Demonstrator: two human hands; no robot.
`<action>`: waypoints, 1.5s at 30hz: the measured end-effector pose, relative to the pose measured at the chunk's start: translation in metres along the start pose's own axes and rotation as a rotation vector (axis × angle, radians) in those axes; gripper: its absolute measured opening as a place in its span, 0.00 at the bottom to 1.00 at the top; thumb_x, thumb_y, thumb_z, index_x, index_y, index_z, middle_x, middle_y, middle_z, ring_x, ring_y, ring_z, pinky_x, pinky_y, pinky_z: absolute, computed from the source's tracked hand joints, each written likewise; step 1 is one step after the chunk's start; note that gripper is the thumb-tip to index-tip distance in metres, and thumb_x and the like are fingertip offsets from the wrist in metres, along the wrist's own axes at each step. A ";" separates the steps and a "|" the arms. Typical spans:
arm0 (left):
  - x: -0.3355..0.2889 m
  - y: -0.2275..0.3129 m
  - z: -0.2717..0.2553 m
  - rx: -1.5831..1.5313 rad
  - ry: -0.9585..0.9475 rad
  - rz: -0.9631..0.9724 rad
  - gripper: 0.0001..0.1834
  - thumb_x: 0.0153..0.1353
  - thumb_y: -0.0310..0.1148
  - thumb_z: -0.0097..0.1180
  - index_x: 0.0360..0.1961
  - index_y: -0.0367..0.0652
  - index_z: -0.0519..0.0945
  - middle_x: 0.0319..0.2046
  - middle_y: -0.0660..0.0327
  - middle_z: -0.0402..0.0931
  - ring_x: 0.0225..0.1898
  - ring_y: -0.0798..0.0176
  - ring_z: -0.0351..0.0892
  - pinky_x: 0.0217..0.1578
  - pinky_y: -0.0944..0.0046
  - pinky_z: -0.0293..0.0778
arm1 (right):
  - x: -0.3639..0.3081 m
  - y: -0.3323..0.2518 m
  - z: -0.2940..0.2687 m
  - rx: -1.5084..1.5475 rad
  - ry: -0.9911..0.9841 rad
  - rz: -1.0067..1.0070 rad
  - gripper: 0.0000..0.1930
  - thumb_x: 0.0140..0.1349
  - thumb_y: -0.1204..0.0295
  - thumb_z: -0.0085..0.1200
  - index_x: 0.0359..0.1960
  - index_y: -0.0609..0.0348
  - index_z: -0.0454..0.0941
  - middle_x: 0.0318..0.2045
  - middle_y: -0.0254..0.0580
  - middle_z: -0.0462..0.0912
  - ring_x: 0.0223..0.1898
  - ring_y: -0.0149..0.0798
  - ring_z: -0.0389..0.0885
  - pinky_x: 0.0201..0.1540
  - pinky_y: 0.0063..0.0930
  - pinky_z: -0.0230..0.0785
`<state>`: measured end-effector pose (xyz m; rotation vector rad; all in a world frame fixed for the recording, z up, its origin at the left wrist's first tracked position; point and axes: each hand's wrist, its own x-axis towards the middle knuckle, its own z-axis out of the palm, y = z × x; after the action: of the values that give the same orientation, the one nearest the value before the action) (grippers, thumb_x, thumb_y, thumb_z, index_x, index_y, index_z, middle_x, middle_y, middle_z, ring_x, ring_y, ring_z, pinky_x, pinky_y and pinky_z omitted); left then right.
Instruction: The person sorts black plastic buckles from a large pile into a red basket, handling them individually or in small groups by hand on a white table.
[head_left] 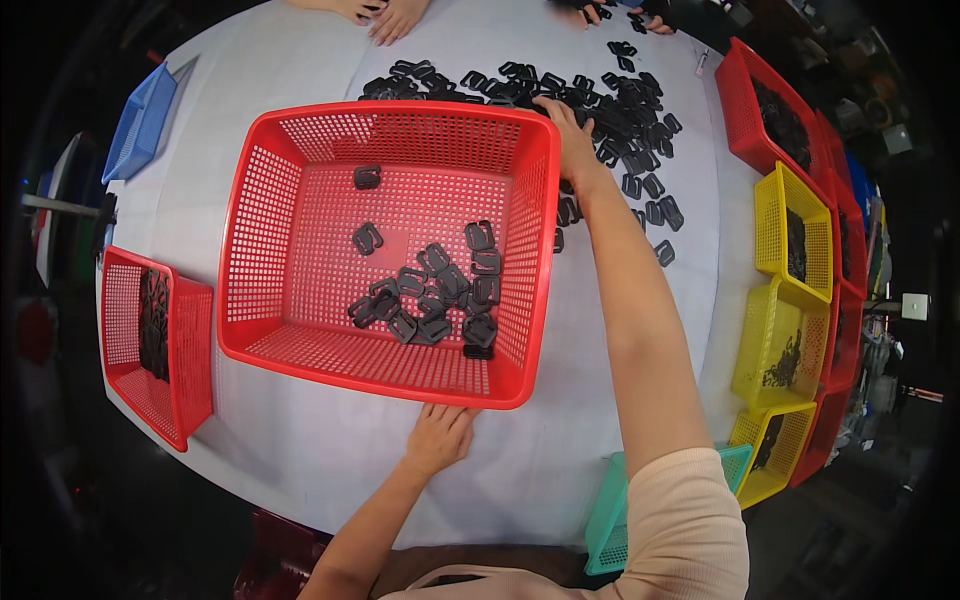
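A large red plastic basket [393, 386] with perforated walls stands on the white table in front of me. Small black plastic buckles [432, 262] lie in it, mostly toward its near right corner. My right hand [570, 138] reaches past the far right corner to a heap of the same buckles [630, 115]. Its fingers look spread over the heap, beside the basket's rim; what lies beneath them is hidden. At the basket's near side rests my left hand [441, 440], low by the table, fingers apart and their tips partly covered by the basket's edge.
A smaller red basket [190, 350] holding black pieces stands at left, with a blue basket [142, 122] beyond it. Red baskets and yellow baskets [793, 220] line the right edge; a green basket [606, 515] is near my right arm. Other people's hands [395, 18] rest at the far edge.
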<state>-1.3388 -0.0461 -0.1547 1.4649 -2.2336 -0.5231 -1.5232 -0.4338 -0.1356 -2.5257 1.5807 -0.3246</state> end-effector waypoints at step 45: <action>0.007 0.001 0.010 -0.107 0.267 0.054 0.14 0.51 0.22 0.46 0.40 0.39 0.72 0.44 0.53 0.70 0.50 0.50 0.67 0.51 0.56 0.61 | -0.389 -0.167 0.002 0.225 0.023 0.140 0.18 0.50 0.54 0.58 0.43 0.40 0.78 0.59 0.34 0.62 0.65 0.49 0.50 0.57 0.73 0.38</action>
<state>-1.3479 -0.0515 -0.1619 1.3314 -1.9995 -0.3980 -1.5429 -0.0110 -0.1391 -2.2401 1.6184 -0.4858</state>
